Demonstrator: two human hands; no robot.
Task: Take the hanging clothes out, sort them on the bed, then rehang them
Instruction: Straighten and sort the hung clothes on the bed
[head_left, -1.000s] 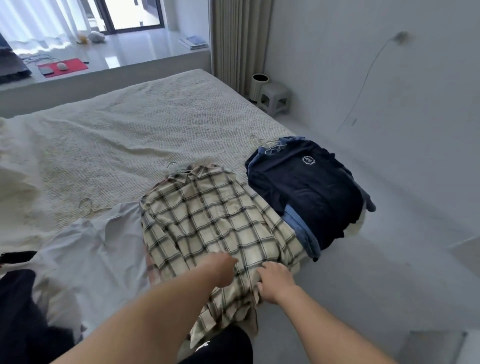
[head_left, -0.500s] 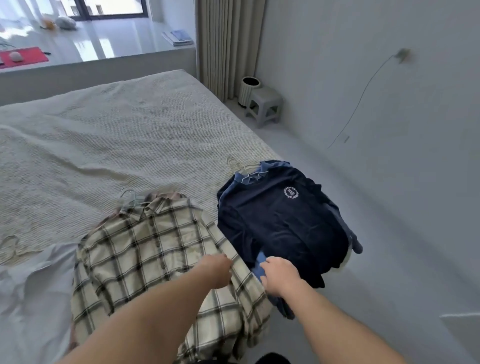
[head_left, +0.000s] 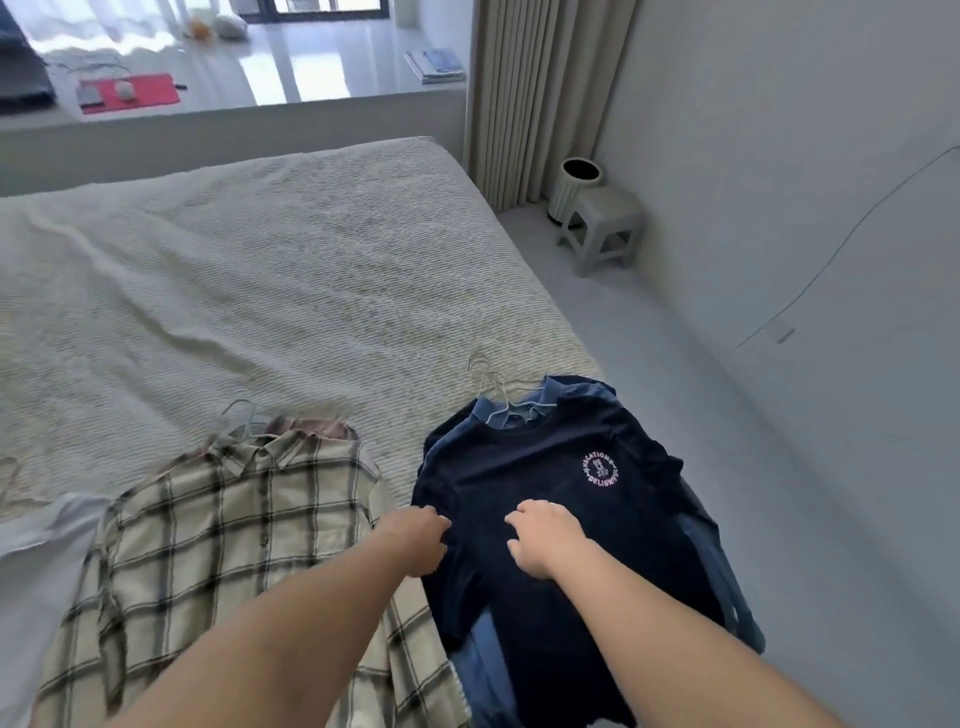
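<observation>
From my head camera, I am looking down at the bed (head_left: 270, 291), where my dark blue shirt (head_left: 524, 499) is lying on top of other blue clothes at the right edge, next to my checked shirt (head_left: 223, 535). My left hand (head_left: 415, 540) is pinching the dark blue shirt's left side. My right hand (head_left: 545, 538) is resting on its middle with fingers bent, and I cannot tell if it is gripping.
</observation>
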